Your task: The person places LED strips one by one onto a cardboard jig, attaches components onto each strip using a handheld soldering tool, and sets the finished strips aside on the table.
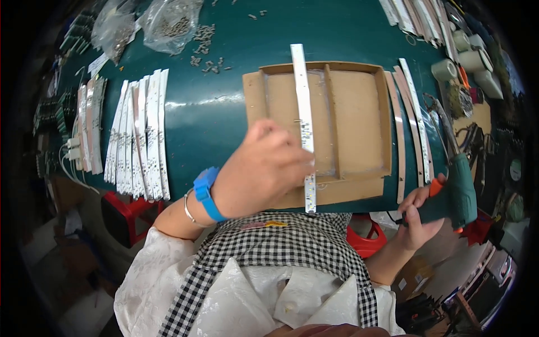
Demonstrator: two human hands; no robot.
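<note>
Left hand [268,163] palm-down, angled inward, blurred, perhaps pinching; right hand [418,218] curled closed.

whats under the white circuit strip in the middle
A cardboard tray, its left compartment showing on both sides of the circuit strip. The patch directly beneath the strip and the left hand is covered, so unseen.

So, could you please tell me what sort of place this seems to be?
Probably an electronics workshop: rows of white circuit strips lie on the green table, and the right hand holds what looks like a green glue gun.
</note>
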